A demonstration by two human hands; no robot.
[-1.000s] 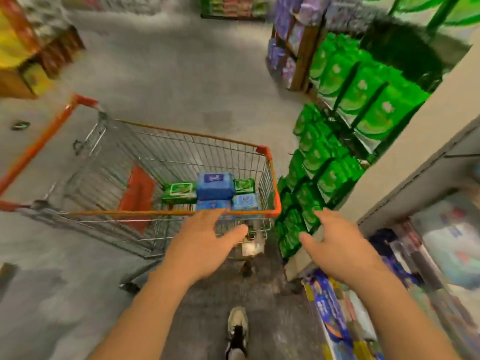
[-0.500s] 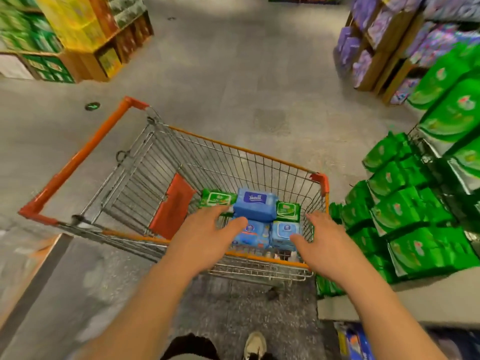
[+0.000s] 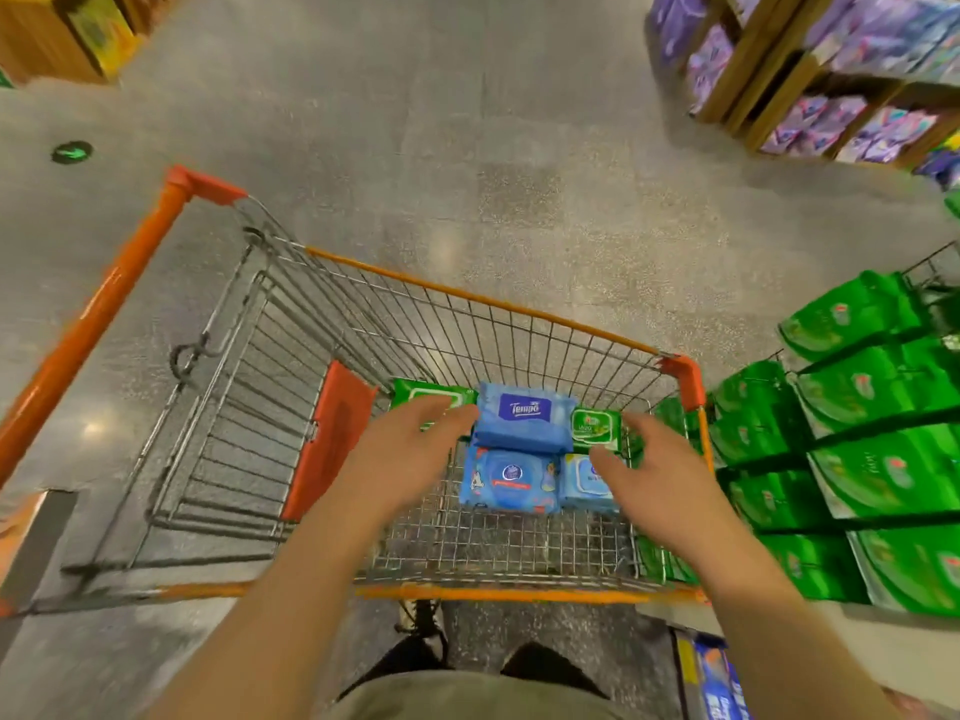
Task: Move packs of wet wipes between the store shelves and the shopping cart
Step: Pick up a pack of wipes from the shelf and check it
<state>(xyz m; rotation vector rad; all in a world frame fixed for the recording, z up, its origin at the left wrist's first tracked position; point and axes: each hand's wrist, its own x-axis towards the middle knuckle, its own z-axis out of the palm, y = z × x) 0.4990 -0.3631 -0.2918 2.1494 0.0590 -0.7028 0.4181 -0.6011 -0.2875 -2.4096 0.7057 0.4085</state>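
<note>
Shopping cart [image 3: 467, 298]: steel wire mesh, orange plastic rim and corners. Inside, at its end nearest the green shelf packs [image 3: 857, 444]: soft rectangular wipe packs, glossy film; Tempo pack [image 3: 524, 418] atop blue pack [image 3: 506, 480], pale-blue pack [image 3: 587, 483], two green packs [image 3: 596, 428]. Left hand [image 3: 400, 459] and right hand [image 3: 660, 475], fingers spread, empty, flank the Tempo pack. Since half a second ago: both hands farther over the cart rim.

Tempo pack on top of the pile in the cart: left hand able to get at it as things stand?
Probably yes. The left hand is open inside the cart, fingertips beside the Tempo pack, which lies on top with nothing over it.
</note>
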